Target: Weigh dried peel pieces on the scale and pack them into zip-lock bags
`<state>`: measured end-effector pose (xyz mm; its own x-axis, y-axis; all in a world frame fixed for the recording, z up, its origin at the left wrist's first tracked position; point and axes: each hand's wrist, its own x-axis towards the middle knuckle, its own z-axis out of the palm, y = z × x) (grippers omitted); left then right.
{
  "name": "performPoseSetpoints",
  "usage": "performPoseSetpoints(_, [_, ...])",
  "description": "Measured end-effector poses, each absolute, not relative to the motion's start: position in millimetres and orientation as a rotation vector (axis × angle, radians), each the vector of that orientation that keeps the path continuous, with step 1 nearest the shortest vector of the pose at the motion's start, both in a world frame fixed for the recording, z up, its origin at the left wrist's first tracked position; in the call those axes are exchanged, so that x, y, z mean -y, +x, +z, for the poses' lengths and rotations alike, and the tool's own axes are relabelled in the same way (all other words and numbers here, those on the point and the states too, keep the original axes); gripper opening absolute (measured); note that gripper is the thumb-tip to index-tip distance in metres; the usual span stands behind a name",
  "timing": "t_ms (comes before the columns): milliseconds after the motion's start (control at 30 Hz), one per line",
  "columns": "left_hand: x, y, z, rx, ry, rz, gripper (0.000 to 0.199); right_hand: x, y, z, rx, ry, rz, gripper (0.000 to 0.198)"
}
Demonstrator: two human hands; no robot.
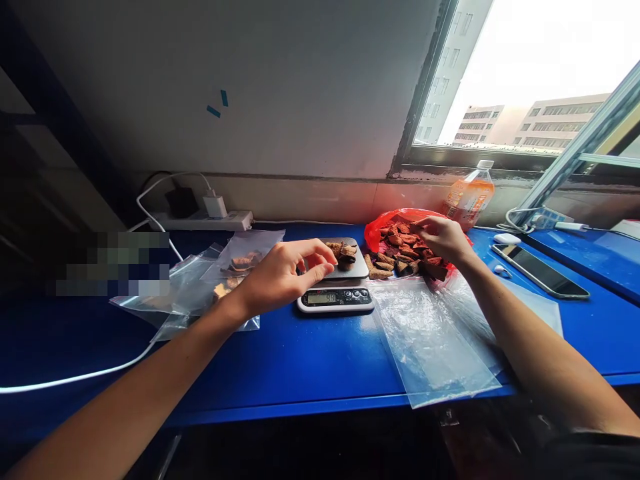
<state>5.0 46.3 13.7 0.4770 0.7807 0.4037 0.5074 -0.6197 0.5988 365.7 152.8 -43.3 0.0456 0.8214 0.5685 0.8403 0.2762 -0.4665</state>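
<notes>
Several dried brown pieces, like bark or root chunks [345,253], lie on the plate of a small digital scale [357,270]. Its display unit [336,300] sits in front, with lit digits too small to read surely. Beside the chunks is my left hand [287,270], fingers curved, a gap between thumb and forefinger, nothing visible in them. My right hand [443,237] is over an open red plastic bag [373,233] full of similar pieces. Its fingertips are pinched together at a brown piece, partly hidden. Some pieces [383,267] spill out at the bag's front left.
Clear zip bags [195,273], some holding brown slices, lie left. Flat clear bags [435,347] overhang the front edge. A drink bottle [473,197], phone [543,270] and earbud case [507,239] are right. A power strip [235,220] stands by the wall; a white cable [75,381] crosses left.
</notes>
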Motion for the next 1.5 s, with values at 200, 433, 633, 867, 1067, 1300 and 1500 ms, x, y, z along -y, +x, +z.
performPoseSetpoints(200, [-45,5,13,-1.069,2.337,0.933,0.016,-158,374,-48,1.687,-1.573,-0.082,0.024])
performPoseSetpoints(433, [-46,5,14,-1.082,2.372,0.898,0.017,-162,378,-50,1.626,-1.646,-0.104,0.028])
performPoseSetpoints(633, [-48,4,7,-1.059,2.474,0.912,0.015,-162,386,-50,1.580,-1.763,-0.150,0.029])
performPoseSetpoints(867, [-77,10,10,-1.160,2.584,0.940,0.012,-164,385,-52,1.591,-1.812,-0.209,0.031])
performPoseSetpoints(1067, [-99,35,35,-1.217,2.788,0.527,0.016,-163,379,-48,1.635,-1.711,-0.236,0.035])
performPoseSetpoints(1300, [-115,54,45,-1.174,2.797,0.114,0.022,-163,371,-45,1.792,-1.603,-0.249,0.023])
performPoseSetpoints(1500, [-121,55,52,-1.139,2.758,-0.055,0.025,-163,370,-46,1.816,-1.591,-0.221,0.017])
